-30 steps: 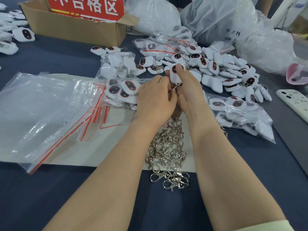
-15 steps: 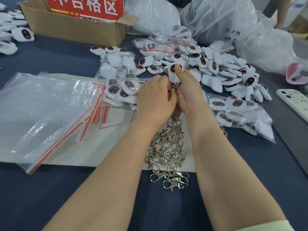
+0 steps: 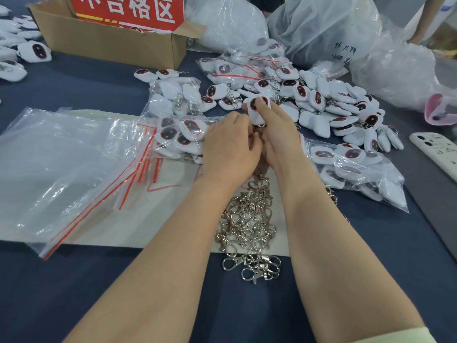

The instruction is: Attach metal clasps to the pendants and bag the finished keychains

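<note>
Pendant (image 3: 256, 112) stays pinched in right hand (image 3: 279, 142), left hand (image 3: 230, 149) still curled against its lower end with grip hidden, both hands touching just beyond clasp pile (image 3: 249, 224), barely shifted.

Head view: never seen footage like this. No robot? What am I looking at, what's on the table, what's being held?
No machine here: a person works with bare hands. The single camera sits on their head, looking forward and down, so both forearms come in from the bottom edge. The right hand pinches a white pendant with a dark red face, fingers over its top. The left hand has its fingers curled in at the pendant's lower end; what they pinch is hidden. On the dark blue table lie a heap of metal clasps between the forearms, empty zip bags to the left, filled bags to the right, a loose pile of pendants beyond the hands, a cardboard box at the back, and a phone at the right edge.
</note>
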Tool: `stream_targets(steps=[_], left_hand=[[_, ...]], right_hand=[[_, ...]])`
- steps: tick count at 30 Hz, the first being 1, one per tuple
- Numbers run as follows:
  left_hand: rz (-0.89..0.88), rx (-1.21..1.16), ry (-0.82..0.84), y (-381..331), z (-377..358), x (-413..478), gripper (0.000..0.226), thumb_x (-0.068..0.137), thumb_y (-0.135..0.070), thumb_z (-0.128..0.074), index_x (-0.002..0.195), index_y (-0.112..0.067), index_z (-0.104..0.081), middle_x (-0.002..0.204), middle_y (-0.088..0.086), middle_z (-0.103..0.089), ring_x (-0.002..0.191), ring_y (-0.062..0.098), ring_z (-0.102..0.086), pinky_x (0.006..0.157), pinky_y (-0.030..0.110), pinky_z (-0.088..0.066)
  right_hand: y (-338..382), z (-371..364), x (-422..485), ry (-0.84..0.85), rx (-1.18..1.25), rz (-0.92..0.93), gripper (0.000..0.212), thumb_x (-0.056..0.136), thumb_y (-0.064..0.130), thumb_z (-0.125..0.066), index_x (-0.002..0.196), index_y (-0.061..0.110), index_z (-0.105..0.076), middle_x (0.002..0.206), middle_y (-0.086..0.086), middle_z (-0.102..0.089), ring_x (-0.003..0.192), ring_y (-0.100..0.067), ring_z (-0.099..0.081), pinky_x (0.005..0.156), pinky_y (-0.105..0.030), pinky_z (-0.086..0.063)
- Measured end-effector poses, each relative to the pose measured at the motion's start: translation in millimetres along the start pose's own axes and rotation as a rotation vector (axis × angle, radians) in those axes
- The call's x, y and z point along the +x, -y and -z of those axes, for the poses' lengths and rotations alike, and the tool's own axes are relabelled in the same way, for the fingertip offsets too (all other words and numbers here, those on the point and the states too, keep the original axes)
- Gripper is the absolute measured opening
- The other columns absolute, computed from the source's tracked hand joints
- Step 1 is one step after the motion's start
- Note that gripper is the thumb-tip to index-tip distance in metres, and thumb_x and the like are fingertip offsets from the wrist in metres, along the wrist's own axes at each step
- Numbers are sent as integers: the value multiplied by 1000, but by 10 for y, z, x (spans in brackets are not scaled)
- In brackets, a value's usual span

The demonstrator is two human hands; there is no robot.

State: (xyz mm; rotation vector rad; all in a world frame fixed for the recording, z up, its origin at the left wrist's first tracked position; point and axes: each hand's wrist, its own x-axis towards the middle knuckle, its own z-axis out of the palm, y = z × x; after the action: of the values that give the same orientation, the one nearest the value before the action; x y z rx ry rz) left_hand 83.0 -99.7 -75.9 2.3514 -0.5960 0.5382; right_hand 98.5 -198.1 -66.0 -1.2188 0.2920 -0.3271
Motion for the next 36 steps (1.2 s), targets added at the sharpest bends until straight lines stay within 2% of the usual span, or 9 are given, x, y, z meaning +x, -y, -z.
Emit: stream_targets(steps=[6, 13, 15, 19, 25, 29, 31, 33, 36], left_hand=[[0, 0, 6, 1, 12, 5, 12, 90, -25, -51, 91, -14, -55, 99, 4, -57, 95, 24, -52, 80, 31, -31], [-17, 11, 21, -2, 10, -10, 16, 87, -26, -55, 96, -14, -55, 103, 4, -57, 99, 25, -51, 84, 34, -33], [-19, 62, 27, -7, -5, -9, 22, 86, -28, -55, 103, -14, -54, 108, 4, -56, 104, 26, -49, 87, 34, -32], [-2, 131, 24, -3, -12, -1, 29, 87, -27, -55, 111, -11, -54, 115, 7, -55, 111, 27, -47, 90, 32, -30], [48, 64, -53, -64, 107, 22, 14, 89, -22, -52, 96, -10, -57, 103, 7, -57, 98, 25, -50, 79, 33, -36], [166, -115, -92, -99, 216, 79, 11, 88, -23, -51, 83, -13, -51, 89, 3, -52, 87, 23, -51, 72, 34, -39], [245, -227, -109, -107, 262, 103, 12, 88, -22, -52, 81, -13, -51, 81, -1, -53, 79, 21, -52, 65, 32, -37], [310, -342, -134, -104, 310, 120, 10, 87, -21, -54, 82, -12, -54, 75, -3, -54, 75, 20, -53, 64, 32, -40], [349, -438, -176, -108, 351, 142, 12, 87, -19, -54, 86, -8, -59, 82, 1, -61, 82, 21, -57, 74, 34, -46]], right_hand=[[-18, 17, 7, -16, -26, 17, 34, 98, 13, -49, 70, 15, -68, 78, -6, -72, 73, -20, -65, 73, -33, -51], [29, 22, 51, -81, 100, -65, 22, 95, 13, -49, 92, 1, -67, 84, -8, -72, 68, -16, -66, 72, -31, -52], [36, 22, 51, -73, 185, -102, 20, 95, 8, -47, 98, -1, -65, 87, -11, -70, 72, -17, -66, 74, -29, -52], [40, 18, 2, -47, 120, -16, 30, 93, -12, -36, 86, 2, -61, 86, -12, -66, 79, -18, -64, 84, -28, -52], [175, 76, -26, -10, 136, 16, 23, 96, -11, -37, 105, -3, -57, 91, -12, -65, 86, -19, -65, 86, -27, -54], [318, 34, -34, -29, -121, 56, 26, 97, -1, -47, 122, -8, -48, 101, -18, -62, 86, -20, -68, 83, -26, -57], [392, 12, -54, 8, -277, 83, 10, 96, 4, -52, 97, -5, -57, 88, -13, -61, 76, -18, -70, 81, -29, -58], [461, 9, -87, 22, -394, 79, 14, 94, 10, -59, 84, 0, -55, 74, -6, -55, 62, -13, -68, 75, -29, -59], [537, 32, -137, 31, -653, 64, 22, 89, 21, -67, 77, 6, -57, 55, -2, -57, 43, -7, -57, 48, -18, -45]])
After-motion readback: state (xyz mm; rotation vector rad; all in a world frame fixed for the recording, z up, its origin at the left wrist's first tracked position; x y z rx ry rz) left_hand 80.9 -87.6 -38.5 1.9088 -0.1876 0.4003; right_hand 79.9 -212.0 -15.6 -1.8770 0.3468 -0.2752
